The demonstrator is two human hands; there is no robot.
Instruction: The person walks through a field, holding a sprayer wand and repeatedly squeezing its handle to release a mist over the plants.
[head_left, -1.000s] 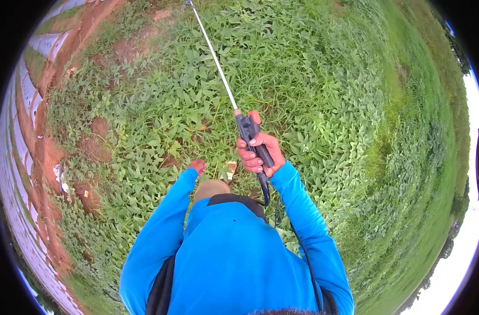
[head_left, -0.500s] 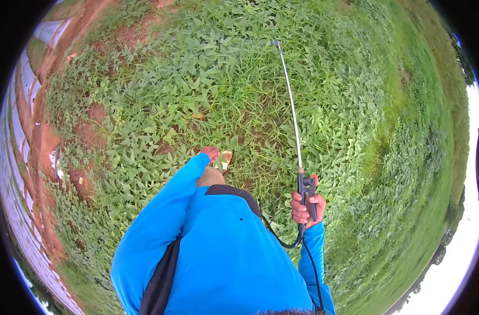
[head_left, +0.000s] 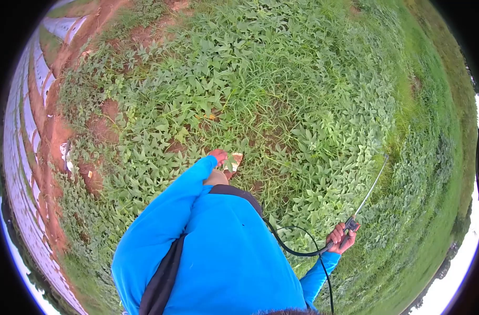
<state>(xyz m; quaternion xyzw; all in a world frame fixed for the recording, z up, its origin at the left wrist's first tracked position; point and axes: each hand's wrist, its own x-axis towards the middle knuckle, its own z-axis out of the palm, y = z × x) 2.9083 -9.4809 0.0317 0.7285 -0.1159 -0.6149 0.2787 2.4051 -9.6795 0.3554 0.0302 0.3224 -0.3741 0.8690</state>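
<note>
My right hand (head_left: 336,235) is wrapped round the black handle of a spray wand (head_left: 350,224), out to the right of my body. Its thin metal lance (head_left: 370,194) points up and right, with the tip low over the leaves. A black hose (head_left: 297,253) curves from the handle back toward my waist, and a thinner black cord loops near it. My left hand (head_left: 219,156) is in front of my left leg, its fingers curled; what they hold, if anything, is hidden. Just beyond it shows a shoe (head_left: 236,161), partly covered by leaves.
Leafy green plants (head_left: 208,79) mixed with grass surround me. To the left runs a strip of reddish bare soil (head_left: 55,142) with pale litter (head_left: 66,155) on it. Farther left lie long rows of silvery sheeting (head_left: 19,152). Grassy ground stretches away on the right.
My right hand has swung the spray wand out to the right; its lance, earlier pointing ahead, now slants to the right. The hose has stretched out after it. My left hand stays near my leg.
</note>
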